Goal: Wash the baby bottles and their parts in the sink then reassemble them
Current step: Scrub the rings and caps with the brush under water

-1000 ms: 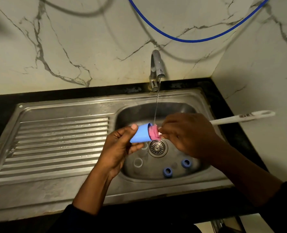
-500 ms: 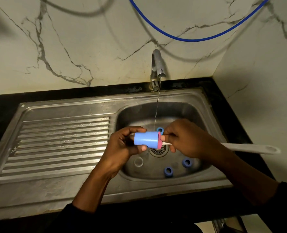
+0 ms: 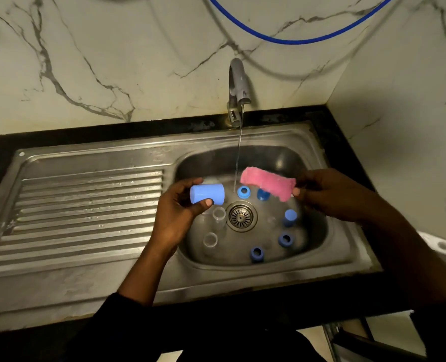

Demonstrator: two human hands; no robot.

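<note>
A light-blue cap is held sideways over blue rings scattered in the sink.

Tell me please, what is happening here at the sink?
A person is washing baby bottle parts. The left hand grips a light blue cap, held sideways over the basin. The right hand holds a bottle brush just behind its pink sponge head, which is outside the cap and apart from it. A thin stream runs from the tap between them. Several blue rings and clear parts lie around the drain, not yet reassembled.
</note>
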